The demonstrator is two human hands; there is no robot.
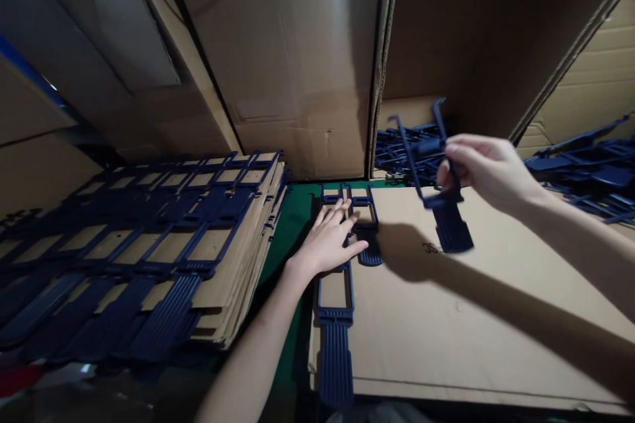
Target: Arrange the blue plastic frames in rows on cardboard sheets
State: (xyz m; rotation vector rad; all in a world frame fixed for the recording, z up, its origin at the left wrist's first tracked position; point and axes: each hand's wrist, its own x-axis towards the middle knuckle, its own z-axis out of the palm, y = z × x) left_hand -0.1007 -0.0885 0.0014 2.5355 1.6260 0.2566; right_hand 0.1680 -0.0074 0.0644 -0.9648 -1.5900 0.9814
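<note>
My right hand [479,165] pinches a dark blue plastic frame [449,228] with two prongs and a ribbed tab, lifted above the cardboard sheet [471,337]. My left hand [330,234] lies with fingers spread on the blue parts at that sheet's left edge. Under and below it runs a long blue frame [336,357] with a ribbed end toward me. Beside it lies a shorter blue frame [370,251] with a rounded ribbed tab, partly hidden by the left hand.
On the left, a stack of cardboard sheets [238,291] carries rows of blue frames [163,238]. Loose blue parts [391,152] lie inside the open carton [426,26] behind, and another pile [600,172] sits at right. Green table surface [290,244] shows between stack and sheet.
</note>
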